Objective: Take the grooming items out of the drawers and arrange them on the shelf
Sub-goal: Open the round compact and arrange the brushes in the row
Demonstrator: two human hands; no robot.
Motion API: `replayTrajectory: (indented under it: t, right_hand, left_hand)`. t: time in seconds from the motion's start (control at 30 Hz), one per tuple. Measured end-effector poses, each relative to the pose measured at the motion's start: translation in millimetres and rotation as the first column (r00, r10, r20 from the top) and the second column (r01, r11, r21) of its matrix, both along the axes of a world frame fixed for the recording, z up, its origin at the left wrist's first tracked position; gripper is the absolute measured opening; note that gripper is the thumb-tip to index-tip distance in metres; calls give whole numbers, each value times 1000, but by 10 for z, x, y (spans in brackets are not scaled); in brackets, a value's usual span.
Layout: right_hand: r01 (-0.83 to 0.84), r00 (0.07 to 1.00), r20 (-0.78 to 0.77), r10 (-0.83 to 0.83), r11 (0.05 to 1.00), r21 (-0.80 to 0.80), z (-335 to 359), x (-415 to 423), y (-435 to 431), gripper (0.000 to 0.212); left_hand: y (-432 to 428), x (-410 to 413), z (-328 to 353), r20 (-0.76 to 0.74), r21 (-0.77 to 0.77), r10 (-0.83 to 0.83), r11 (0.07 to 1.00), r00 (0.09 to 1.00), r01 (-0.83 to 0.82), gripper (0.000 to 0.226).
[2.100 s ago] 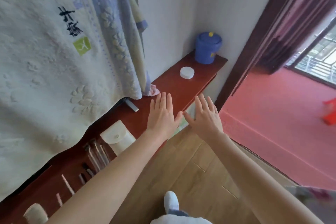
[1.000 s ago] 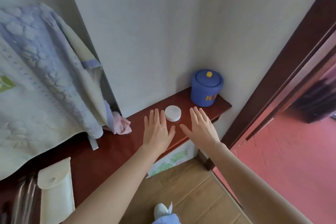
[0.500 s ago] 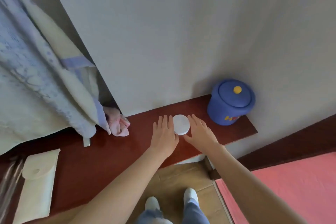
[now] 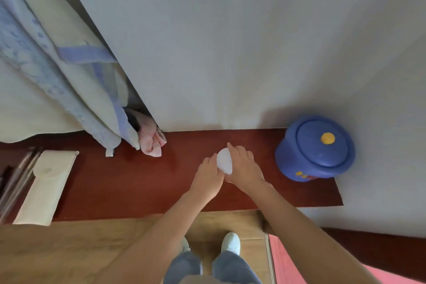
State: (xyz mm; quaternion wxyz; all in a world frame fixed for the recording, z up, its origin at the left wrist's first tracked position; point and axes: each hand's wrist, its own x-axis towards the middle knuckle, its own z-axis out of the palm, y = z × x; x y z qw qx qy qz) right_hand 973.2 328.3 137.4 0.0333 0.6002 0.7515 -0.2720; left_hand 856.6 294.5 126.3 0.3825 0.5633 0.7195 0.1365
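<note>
A small white round jar (image 4: 224, 161) sits on the dark red wooden shelf (image 4: 129, 182), right of its middle. My left hand (image 4: 207, 177) presses against the jar's left side with curled fingers. My right hand (image 4: 245, 167) lies over its right half, fingers across the top, so both hands clasp the jar between them. At the shelf's left end lie a cream pouch (image 4: 46, 187) with a snap flap and several thin metal grooming tools (image 4: 16, 180), partly cut off by the frame edge.
A blue lidded pot (image 4: 315, 147) with a yellow knob stands at the shelf's right end, against the wall. A pale towel (image 4: 57, 76) hangs over the shelf's back left, with a pink cloth (image 4: 151, 143) bunched under it. Wooden floor and my shoes (image 4: 230, 242) are below.
I have stepped right along the shelf and the view now looks straight down. Both hands went from hovering flat beside the white jar to closing on it from either side.
</note>
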Motion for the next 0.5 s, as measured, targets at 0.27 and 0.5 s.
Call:
replayTrajectory:
  t: [0.27, 0.5]
  right_hand:
    - [310, 782, -505, -366, 931, -195, 420, 53, -11, 55]
    - [207, 773, -588, -238, 971, -122, 827, 55, -70, 57]
  left_hand:
    - [105, -119, 503, 744, -462, 521, 854, 419, -241, 26]
    - [137, -198, 722, 913, -299, 313, 950, 261, -93, 56]
